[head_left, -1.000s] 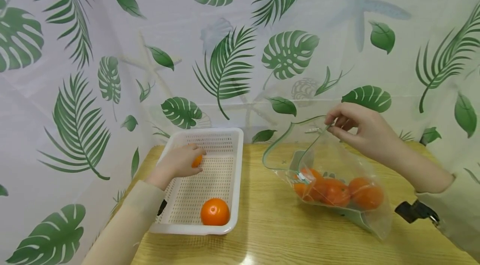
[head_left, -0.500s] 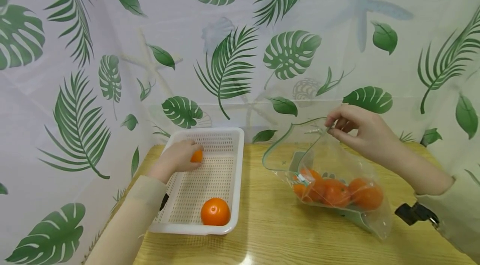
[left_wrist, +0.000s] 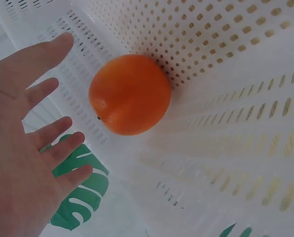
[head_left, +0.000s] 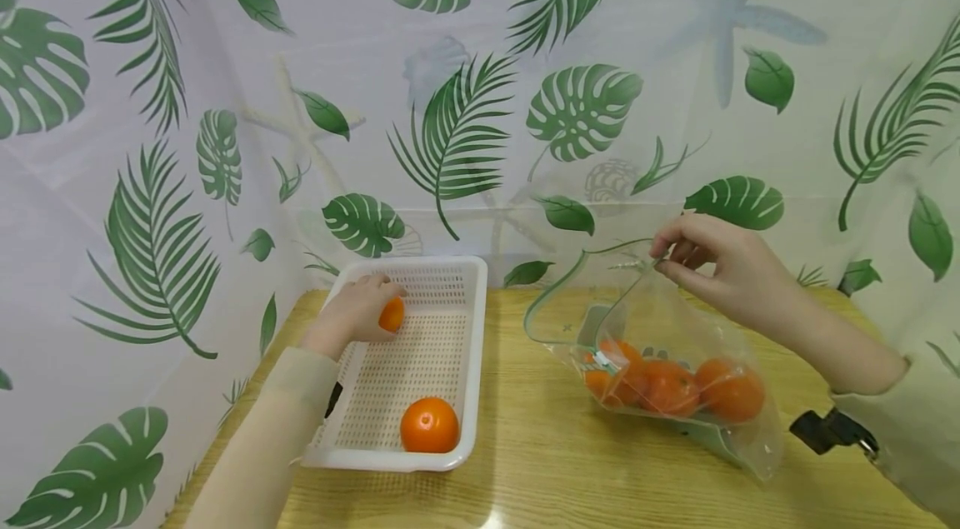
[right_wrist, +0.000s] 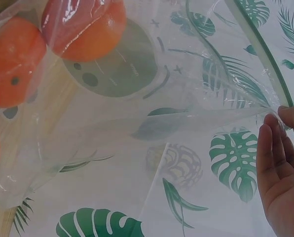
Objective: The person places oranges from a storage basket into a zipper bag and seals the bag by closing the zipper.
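My left hand [head_left: 358, 311] reaches into the white plastic basket [head_left: 480, 329], over an orange [head_left: 392, 314] at the far left corner. In the left wrist view, the fingers of that hand [left_wrist: 33, 133] are spread beside the orange [left_wrist: 130, 95], with a gap between them. A second orange [head_left: 430, 425] lies at the basket's near right corner. My right hand [head_left: 712, 258] pinches the rim of a clear zip bag [head_left: 660, 312], whose mouth gapes to the left. Several oranges [head_left: 671, 387] lie inside the bag. The right wrist view shows thumb and fingertips together on the bag's edge.
Basket and bag stand on a wooden table [head_left: 540, 462], the basket left and the bag right. A leaf-patterned curtain [head_left: 480, 137] rises right behind them and along the left side.
My left hand has shifted slightly left and up around the far orange. My right hand keeps its pinch on the bag almost unmoved.
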Tool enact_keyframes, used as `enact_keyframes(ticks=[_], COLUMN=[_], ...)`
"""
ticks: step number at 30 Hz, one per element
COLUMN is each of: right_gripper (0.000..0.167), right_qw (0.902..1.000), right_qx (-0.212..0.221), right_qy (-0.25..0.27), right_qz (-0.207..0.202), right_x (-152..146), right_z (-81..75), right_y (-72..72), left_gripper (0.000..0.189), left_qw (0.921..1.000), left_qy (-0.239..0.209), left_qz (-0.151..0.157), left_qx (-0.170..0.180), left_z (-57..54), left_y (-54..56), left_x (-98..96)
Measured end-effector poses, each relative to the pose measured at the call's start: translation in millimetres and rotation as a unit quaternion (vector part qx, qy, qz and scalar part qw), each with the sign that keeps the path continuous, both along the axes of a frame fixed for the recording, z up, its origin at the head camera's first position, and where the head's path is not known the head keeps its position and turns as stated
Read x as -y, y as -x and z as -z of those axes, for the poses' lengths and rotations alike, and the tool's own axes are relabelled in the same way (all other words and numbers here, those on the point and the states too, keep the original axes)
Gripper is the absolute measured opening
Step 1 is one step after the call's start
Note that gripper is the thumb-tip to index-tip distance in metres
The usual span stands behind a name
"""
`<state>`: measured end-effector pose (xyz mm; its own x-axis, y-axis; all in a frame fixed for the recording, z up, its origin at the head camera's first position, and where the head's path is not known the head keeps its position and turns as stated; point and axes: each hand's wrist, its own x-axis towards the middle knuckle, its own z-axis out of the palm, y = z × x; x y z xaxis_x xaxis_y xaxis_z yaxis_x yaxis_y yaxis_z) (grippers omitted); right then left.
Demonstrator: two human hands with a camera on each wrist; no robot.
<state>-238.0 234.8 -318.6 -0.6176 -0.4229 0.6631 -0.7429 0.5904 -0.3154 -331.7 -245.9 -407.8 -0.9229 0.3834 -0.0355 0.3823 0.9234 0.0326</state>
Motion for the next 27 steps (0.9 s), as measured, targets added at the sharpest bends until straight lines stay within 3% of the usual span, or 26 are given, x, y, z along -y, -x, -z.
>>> enact_keyframes(ticks=[11, 27], right_gripper=[0.033, 0.033], right_qw=[1.0000, 1.0000], right_qx=[-0.002, -0.005], right_qy=[0.002, 0.000], right_qz=[-0.002, -0.005], right_x=[1, -1], right_z=[2.0, 2.3], right_y=[-0.4, -2.3], left_gripper=[0.103, 0.118], left_qw=[0.9988, 0.9966], left_qy=[0.024, 0.034], left_qz=[-0.027, -0.058], left_qx=[0.033, 0.049], left_z=[10.3, 19.8], left_y=[8.8, 16.9], left_x=[2.5, -4.6])
